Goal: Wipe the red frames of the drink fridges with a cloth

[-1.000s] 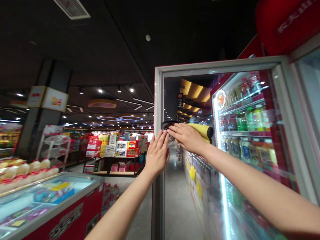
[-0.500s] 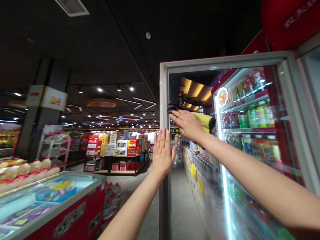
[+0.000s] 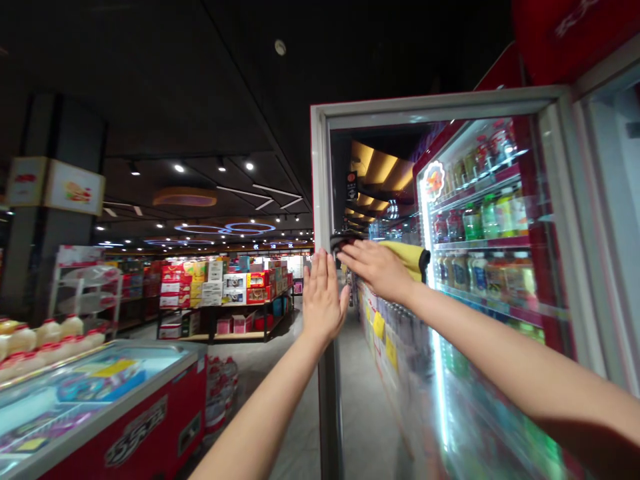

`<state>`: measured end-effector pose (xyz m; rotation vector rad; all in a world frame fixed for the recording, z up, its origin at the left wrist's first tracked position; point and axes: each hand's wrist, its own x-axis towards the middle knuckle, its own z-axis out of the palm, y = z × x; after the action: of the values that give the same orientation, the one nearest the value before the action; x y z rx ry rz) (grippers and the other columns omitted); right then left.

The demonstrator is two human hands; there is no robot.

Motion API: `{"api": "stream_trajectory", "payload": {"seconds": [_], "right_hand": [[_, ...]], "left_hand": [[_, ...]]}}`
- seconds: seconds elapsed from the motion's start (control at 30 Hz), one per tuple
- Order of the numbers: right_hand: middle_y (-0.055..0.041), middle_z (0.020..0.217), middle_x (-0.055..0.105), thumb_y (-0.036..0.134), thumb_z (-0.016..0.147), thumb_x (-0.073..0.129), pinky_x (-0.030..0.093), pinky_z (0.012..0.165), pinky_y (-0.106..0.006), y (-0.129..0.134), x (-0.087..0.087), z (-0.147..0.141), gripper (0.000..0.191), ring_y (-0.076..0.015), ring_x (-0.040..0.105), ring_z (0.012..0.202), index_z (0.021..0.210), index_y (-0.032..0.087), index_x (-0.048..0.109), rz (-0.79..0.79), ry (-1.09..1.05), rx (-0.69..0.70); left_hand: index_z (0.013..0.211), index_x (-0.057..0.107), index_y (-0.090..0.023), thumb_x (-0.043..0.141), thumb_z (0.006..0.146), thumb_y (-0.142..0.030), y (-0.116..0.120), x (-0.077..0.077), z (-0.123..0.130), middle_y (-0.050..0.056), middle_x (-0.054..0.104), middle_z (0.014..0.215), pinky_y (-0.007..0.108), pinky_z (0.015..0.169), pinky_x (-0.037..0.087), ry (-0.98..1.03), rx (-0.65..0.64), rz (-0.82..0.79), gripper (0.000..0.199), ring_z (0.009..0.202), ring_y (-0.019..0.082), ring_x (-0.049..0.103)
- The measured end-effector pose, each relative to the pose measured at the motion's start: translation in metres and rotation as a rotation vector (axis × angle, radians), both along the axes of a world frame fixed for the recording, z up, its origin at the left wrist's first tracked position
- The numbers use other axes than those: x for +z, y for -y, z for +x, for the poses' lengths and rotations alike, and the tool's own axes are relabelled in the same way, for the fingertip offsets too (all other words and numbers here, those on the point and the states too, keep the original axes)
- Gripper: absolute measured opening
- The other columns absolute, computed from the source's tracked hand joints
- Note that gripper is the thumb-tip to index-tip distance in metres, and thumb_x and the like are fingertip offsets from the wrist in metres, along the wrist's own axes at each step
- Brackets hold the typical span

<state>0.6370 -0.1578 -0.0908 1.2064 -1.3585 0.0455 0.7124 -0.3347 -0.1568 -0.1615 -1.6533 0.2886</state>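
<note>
A glass cooler door (image 3: 317, 180) with a grey frame stands swung open in front of me. My left hand (image 3: 324, 297) lies flat against the upright edge of that frame, fingers stretched. On the glass, just right of the frame, my right hand (image 3: 377, 270) presses a yellow cloth with black edging (image 3: 407, 259). The cloth sticks out behind the wrist, and its dark end shows at the fingertips; the part under the palm is hidden. Through or reflected in the glass are shelves of bottled drinks (image 3: 480, 220).
A red chest freezer (image 3: 165, 413) with white jugs (image 3: 49, 331) along its far side stands at left. Behind it are a display of boxed goods (image 3: 235, 287) and a dark pillar (image 3: 60, 227). The red cooler's top panel (image 3: 570, 40) reaches in at upper right.
My right hand and the cloth have slid down the glass along the frame. My left hand stays on the door edge. The whole view has shifted slightly.
</note>
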Motion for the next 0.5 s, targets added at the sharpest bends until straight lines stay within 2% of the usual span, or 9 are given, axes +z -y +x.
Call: {"api": "stream_trajectory", "payload": {"seconds": [0.07,0.1,0.17,0.23,0.3,0.33,0.4,0.5], "right_hand": [[-0.0104,0.148,0.057,0.013,0.095,0.051,0.042,0.114,-0.050,-0.001,-0.015,-0.001,0.048,-0.0259,0.051,0.136,0.142,0.022,0.057,0.072,-0.025,-0.003],[-0.0099,0.148,0.057,0.012,0.095,0.050,0.041,0.114,-0.049,-0.004,-0.014,-0.002,0.048,-0.0255,0.052,0.136,0.142,0.022,0.058,0.075,-0.025,-0.020],[-0.0108,0.150,0.054,0.008,0.093,0.049,0.040,0.115,-0.048,-0.014,0.004,-0.004,0.053,-0.0263,0.050,0.137,0.144,0.021,0.055,0.005,0.007,-0.069],[-0.0134,0.154,0.049,0.005,0.089,0.049,0.039,0.115,-0.050,-0.023,0.030,-0.006,0.061,-0.0288,0.047,0.140,0.149,0.018,0.050,-0.147,0.075,-0.118],[-0.0161,0.156,0.046,0.004,0.088,0.048,0.039,0.114,-0.053,-0.027,0.044,-0.007,0.064,-0.0318,0.043,0.142,0.151,0.015,0.046,-0.303,0.132,-0.146],[-0.0169,0.156,0.045,0.004,0.088,0.047,0.039,0.114,-0.054,-0.027,0.042,-0.007,0.064,-0.0328,0.043,0.142,0.151,0.014,0.045,-0.353,0.144,-0.151],[-0.0167,0.155,0.047,0.005,0.090,0.046,0.039,0.114,-0.054,-0.023,0.026,-0.007,0.061,-0.0324,0.044,0.141,0.150,0.014,0.047,-0.344,0.125,-0.145],[-0.0126,0.152,0.052,0.008,0.094,0.044,0.040,0.115,-0.049,-0.016,0.000,-0.008,0.054,-0.0279,0.048,0.138,0.146,0.018,0.052,-0.145,0.040,-0.112]], "left_hand": [[0.160,-0.013,-0.013,0.041,0.102,-0.038,0.001,0.001,0.000,0.019,0.009,0.168,0.054,0.126,0.020,0.006,-0.003,-0.012,0.083,0.157,0.029,0.007],[0.160,-0.012,-0.012,0.041,0.102,-0.040,0.001,0.002,0.000,0.020,0.009,0.168,0.054,0.126,0.019,0.011,-0.001,-0.023,0.084,0.157,0.029,0.007],[0.160,-0.012,-0.011,0.041,0.102,-0.043,0.003,0.003,-0.001,0.020,0.008,0.168,0.054,0.126,0.018,0.015,0.010,-0.041,0.085,0.157,0.029,0.006],[0.161,-0.011,-0.012,0.042,0.102,-0.044,0.004,0.004,-0.001,0.020,0.009,0.168,0.054,0.126,0.018,0.011,0.029,-0.045,0.085,0.157,0.029,0.006],[0.161,-0.011,-0.012,0.042,0.102,-0.043,0.005,0.004,0.000,0.019,0.011,0.168,0.052,0.127,0.016,0.001,0.049,-0.048,0.085,0.157,0.029,0.007],[0.161,-0.010,-0.012,0.042,0.102,-0.042,0.004,0.004,0.000,0.019,0.013,0.168,0.052,0.127,0.016,-0.006,0.059,-0.053,0.085,0.157,0.028,0.008],[0.161,-0.007,-0.011,0.043,0.101,-0.041,0.001,0.003,0.002,0.018,0.016,0.167,0.052,0.127,0.013,-0.013,0.077,-0.075,0.083,0.157,0.028,0.010],[0.162,-0.001,-0.013,0.044,0.101,-0.039,-0.012,0.007,0.004,0.016,0.021,0.167,0.049,0.128,0.010,0.010,0.088,-0.135,0.081,0.156,0.026,0.013]]}}
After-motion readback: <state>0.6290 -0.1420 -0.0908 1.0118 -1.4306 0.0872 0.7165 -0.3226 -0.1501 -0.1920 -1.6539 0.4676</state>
